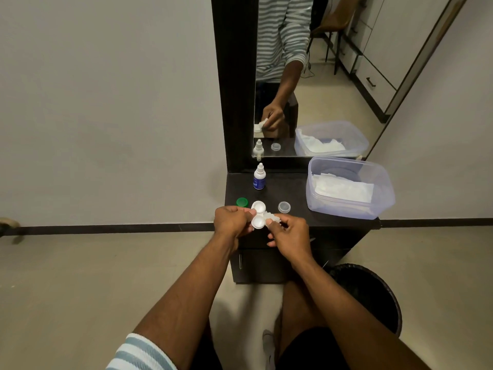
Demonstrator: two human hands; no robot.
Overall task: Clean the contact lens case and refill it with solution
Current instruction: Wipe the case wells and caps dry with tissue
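The left hand point(234, 220) grips the contact lens case point(258, 214) by its near-left edge, fingers curled round it, so the two open white wells face up. The case's long axis runs away from the person: one well sits far from the left fingertips, the other close to them. The right hand point(289, 235) is closed on a small crumpled tissue point(269, 217), pinched at the fingertips, and the wad lies just beside the case's waist on its right, touching or almost touching it; which cannot be told. So the nearer well is just to the left of the right fingertips, the farther one ahead and left of them. A wipe of either well would probably call for only a short swing of the tissue leftward, while the left hand keeps the case level. Beyond both hands on the dark dresser top point(298, 188) stand the solution bottle point(259, 177), a green cap point(242, 202) and a clear cap point(284, 206), both off, which suggests refilling is not yet begun.
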